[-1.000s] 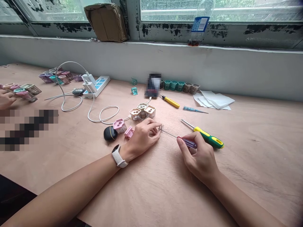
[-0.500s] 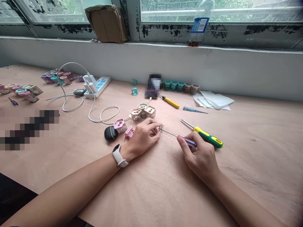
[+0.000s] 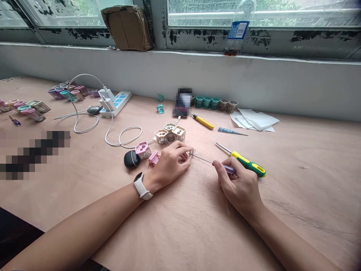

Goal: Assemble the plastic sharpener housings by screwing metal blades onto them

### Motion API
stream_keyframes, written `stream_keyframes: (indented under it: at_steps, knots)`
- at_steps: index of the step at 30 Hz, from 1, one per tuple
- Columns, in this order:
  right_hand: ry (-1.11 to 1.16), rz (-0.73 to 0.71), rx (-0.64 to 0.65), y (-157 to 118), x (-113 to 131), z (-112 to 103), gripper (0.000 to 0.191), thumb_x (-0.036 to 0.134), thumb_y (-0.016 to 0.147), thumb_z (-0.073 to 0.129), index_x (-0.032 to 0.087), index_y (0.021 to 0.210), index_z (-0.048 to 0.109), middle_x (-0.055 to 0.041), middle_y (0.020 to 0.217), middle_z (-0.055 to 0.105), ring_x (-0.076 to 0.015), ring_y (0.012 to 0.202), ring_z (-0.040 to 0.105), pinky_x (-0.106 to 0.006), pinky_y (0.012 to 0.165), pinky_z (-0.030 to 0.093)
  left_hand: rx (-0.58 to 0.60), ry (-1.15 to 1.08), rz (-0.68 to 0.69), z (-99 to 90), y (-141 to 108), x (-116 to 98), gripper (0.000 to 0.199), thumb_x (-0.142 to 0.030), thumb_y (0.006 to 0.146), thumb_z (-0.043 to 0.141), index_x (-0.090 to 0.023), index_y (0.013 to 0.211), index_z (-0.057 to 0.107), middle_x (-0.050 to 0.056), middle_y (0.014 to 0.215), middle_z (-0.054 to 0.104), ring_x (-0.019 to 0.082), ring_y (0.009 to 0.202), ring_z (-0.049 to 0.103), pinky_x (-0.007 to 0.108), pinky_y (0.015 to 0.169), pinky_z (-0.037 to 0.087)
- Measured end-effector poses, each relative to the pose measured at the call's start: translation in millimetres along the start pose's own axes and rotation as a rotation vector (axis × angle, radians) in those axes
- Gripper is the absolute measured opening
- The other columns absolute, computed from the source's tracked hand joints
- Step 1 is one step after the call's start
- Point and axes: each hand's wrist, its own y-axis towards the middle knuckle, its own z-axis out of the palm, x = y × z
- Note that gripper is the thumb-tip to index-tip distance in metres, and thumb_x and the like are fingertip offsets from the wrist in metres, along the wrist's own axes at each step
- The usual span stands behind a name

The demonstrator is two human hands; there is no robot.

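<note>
My left hand (image 3: 175, 158), with a watch on its wrist, pinches a small clear plastic piece (image 3: 192, 152) just above the table. In my right hand (image 3: 239, 184) is a thin screwdriver (image 3: 229, 170) with a purple see-through handle. The screwdriver's tip meets the clear piece; whether it is inside it I cannot tell. Behind my left hand stand cream pencil sharpeners (image 3: 178, 131) with two-holed tops. A pink sharpener (image 3: 143, 150) and a loose pink part (image 3: 154, 157) lie to its left. A green-and-yellow screwdriver (image 3: 248, 164) lies beyond my right hand.
A black case (image 3: 132, 159) sits left of my left hand. White cables lead to a power strip (image 3: 122, 101). Farther back are a yellow-handled tool (image 3: 204, 122), a blue screwdriver (image 3: 229, 131), white papers (image 3: 256, 119) and several teal cups (image 3: 207, 102).
My right hand has shifted slightly to the right, its grip on the purple screwdriver a little farther back from the clear piece. My left hand has stayed in place.
</note>
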Motion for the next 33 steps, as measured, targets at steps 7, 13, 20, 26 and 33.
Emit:
stream_keyframes:
  at_steps: [7,13,20,26,33]
  knots:
    - [0.096,0.026,0.076,1.5,4.5,-2.1,0.022,0.041,0.1,0.056,0.019,0.1,0.053,-0.0032,0.082,0.067,-0.0132,0.065,0.064,-0.023,0.052,0.045,0.002,-0.024,-0.014,0.0,-0.2,0.4,0.028,-0.001,0.086,0.067,-0.013,0.11,0.074,0.008,0.103,0.068,0.013,0.085,0.068,0.024,0.076,0.062]
    - [0.053,-0.045,0.025,1.0,-0.3,0.0,0.027,0.041,0.1,0.059,0.019,0.085,0.057,0.0028,0.063,0.056,-0.0083,0.051,0.052,-0.022,0.051,0.041,0.001,0.0,0.014,0.5,0.2,1.1,0.026,-0.002,0.086,0.067,-0.01,0.11,0.074,0.009,0.103,0.069,0.014,0.086,0.069,0.025,0.076,0.061]
    - [0.073,0.01,0.047,2.8,2.9,-1.9,0.024,0.042,0.1,0.057,0.019,0.09,0.054,0.0017,0.069,0.061,-0.0092,0.056,0.057,-0.02,0.05,0.042,-0.008,0.002,0.023,1.2,0.1,1.2,0.029,-0.002,0.087,0.067,-0.012,0.112,0.074,0.009,0.103,0.069,0.014,0.086,0.068,0.025,0.076,0.06]
    - [0.041,-0.057,0.025,1.8,1.6,-1.8,0.026,0.04,0.099,0.059,0.019,0.084,0.054,0.0028,0.065,0.058,-0.0083,0.053,0.054,-0.02,0.05,0.042,-0.006,0.009,0.029,1.3,1.3,0.3,0.028,-0.001,0.086,0.066,-0.011,0.111,0.074,0.009,0.102,0.069,0.014,0.086,0.068,0.025,0.075,0.06]
    - [0.071,-0.024,0.076,2.9,4.6,-3.4,0.019,0.038,0.099,0.057,0.019,0.097,0.055,-0.0016,0.081,0.067,-0.0103,0.062,0.062,-0.021,0.052,0.045,0.006,0.004,0.013,0.4,0.4,0.8,0.027,-0.002,0.087,0.066,-0.012,0.111,0.074,0.009,0.103,0.069,0.014,0.086,0.067,0.025,0.076,0.06]
